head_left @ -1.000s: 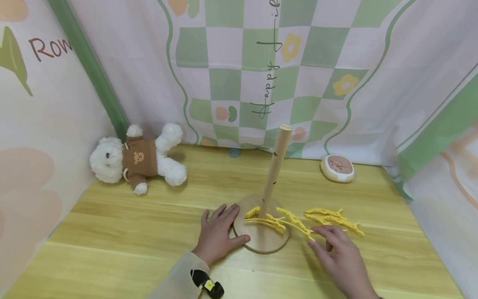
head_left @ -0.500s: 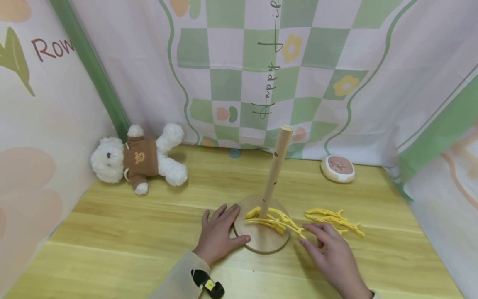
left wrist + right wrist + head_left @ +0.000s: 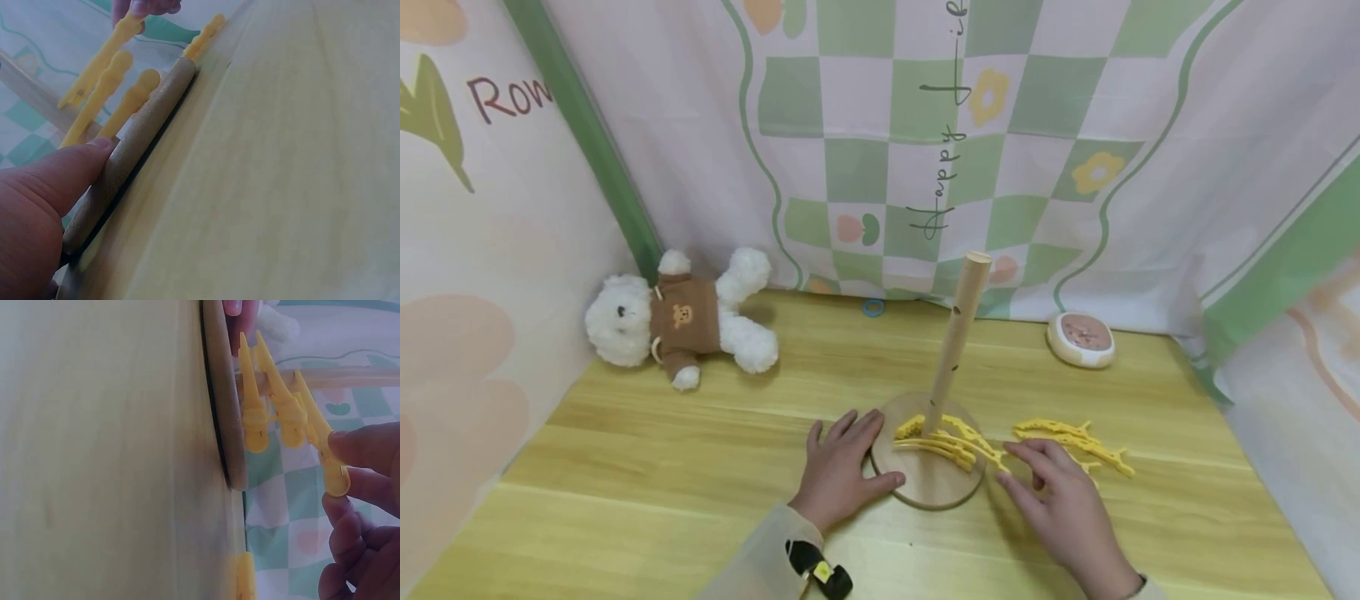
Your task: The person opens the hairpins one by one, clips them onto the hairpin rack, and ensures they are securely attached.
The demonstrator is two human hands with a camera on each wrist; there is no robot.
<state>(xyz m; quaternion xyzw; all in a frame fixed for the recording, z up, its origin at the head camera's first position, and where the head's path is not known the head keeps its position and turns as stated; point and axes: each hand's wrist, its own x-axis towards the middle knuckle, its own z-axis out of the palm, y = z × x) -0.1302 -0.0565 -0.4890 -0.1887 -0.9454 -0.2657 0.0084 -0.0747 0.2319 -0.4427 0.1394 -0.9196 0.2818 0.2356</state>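
A wooden pole [image 3: 953, 342] with small holes along it rises from a round wooden base [image 3: 925, 493]. My left hand [image 3: 841, 473] rests at the base's left edge, fingers spread and thumb lying over the rim. Two curved yellow plastic branch-like pieces [image 3: 253, 412] are stacked low by the pole, above the base. My right hand [image 3: 1063, 500] pinches the forked outer end of another yellow branch-like piece [image 3: 323, 440] between thumb and fingers. The held piece reaches in toward the pole, just above the stacked ones in the head view.
Several loose yellow pieces [image 3: 1067, 437] lie on the table right of the base. A white plush toy [image 3: 685, 317] in a brown top lies at the back left. Near the back curtain are a small blue ring [image 3: 873, 307] and a white clock-like device [image 3: 1081, 340].
My right hand has moved left with the yellow piece, bringing its inner end close to the pole over the stack. The left hand stays on the base.
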